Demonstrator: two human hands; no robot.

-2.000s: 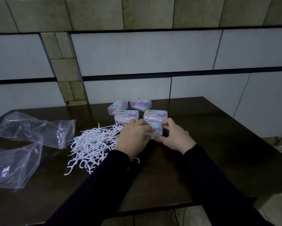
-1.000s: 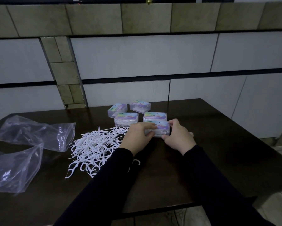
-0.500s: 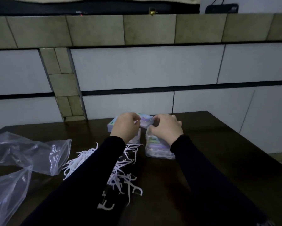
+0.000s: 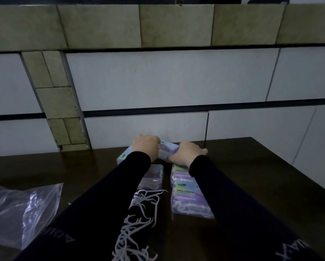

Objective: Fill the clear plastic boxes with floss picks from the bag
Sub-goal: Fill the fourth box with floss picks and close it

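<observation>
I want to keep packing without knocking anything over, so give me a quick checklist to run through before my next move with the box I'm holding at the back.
1. Both hands on the box: ok. The left hand and right hand grip the far box from either side.
2. Its lid shut: cannot tell, the fingers hide the edges.
3. Nearer boxes out of the way: not ok. The near right box and the left box lie right under the forearms.
4. Floss picks within reach: ok. The pile of floss picks lies under the left sleeve.
5. Bag out of the way: ok. The plastic bag lies off to the left.
</observation>
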